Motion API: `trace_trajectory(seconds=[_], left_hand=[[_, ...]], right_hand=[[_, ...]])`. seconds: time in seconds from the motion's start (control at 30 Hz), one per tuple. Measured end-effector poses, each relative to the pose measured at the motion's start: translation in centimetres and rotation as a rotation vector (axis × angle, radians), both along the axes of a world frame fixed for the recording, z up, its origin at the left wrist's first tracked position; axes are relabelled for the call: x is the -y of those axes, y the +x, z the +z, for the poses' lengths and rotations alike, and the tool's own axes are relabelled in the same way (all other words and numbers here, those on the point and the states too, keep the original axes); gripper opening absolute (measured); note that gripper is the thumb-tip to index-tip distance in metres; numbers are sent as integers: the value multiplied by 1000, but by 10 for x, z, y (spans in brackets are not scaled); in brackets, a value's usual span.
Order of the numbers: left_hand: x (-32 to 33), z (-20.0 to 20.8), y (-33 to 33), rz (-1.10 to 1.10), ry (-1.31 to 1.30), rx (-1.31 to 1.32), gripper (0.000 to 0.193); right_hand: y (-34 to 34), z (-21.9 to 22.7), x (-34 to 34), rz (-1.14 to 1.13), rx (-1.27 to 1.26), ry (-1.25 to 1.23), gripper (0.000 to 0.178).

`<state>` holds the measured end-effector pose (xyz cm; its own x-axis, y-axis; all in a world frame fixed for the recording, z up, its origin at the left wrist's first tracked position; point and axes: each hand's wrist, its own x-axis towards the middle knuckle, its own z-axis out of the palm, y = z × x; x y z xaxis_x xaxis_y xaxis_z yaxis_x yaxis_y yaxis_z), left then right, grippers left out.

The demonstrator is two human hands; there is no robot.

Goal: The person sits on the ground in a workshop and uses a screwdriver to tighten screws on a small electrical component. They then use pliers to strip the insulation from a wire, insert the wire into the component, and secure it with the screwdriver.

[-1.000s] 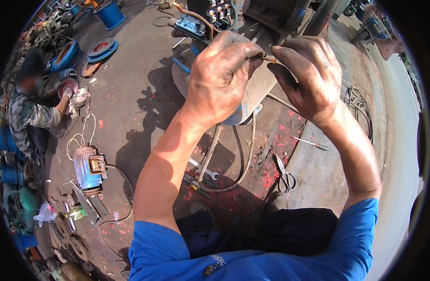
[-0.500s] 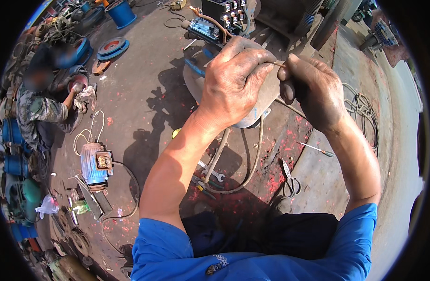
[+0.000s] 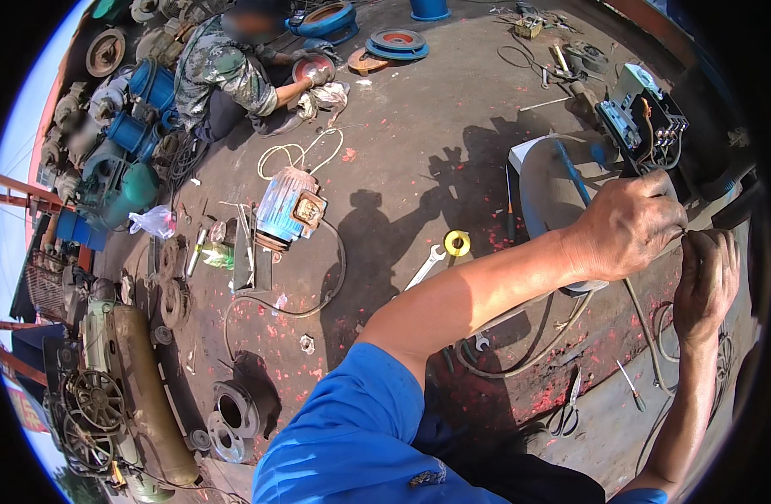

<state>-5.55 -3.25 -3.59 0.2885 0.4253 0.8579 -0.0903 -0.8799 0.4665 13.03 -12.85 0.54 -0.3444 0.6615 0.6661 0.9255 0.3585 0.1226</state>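
Note:
My left hand (image 3: 637,225) and my right hand (image 3: 707,281) are close together at the right, both closed, fingertips nearly meeting. Between them runs a thin brownish wire, pinched at the fingertips; most of it is hidden by the fingers. Just beyond my left hand stands an electrical unit with a black terminal block (image 3: 669,126), screw terminals and loose wires. Beneath my left forearm lies a grey, round-ended board (image 3: 543,195) with a blue strip. A grey cable (image 3: 562,336) loops out below it.
Scissors (image 3: 563,417) and a screwdriver (image 3: 632,388) lie near my right forearm. Left of my arm are a wrench (image 3: 422,269), a yellow tape roll (image 3: 457,244) and a blue motor (image 3: 288,206) with a trailing cord. A crouching co-worker (image 3: 230,80) holds a red pulley. A tank compressor (image 3: 142,395) stands lower left.
The view has swung left, so my hands and the electrical unit now appear farther right. Both hands remain closed and close together; less of the wire shows between them.

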Motion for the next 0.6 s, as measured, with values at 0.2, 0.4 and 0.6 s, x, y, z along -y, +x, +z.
trace_trajectory(seconds=[0.2, 0.4, 0.6], left_hand=[[1, 0, -2, 60, 61, -31, 16], [1, 3, 2, 30, 30, 5, 16], [-4, -1, -1, -11, 68, 16, 13]], right_hand=[[-14, 1, 4, -209, -696, -376, 33], [0, -5, 10, -137, -617, -70, 23], [-5, 5, -1, 117, 107, 193, 35]])
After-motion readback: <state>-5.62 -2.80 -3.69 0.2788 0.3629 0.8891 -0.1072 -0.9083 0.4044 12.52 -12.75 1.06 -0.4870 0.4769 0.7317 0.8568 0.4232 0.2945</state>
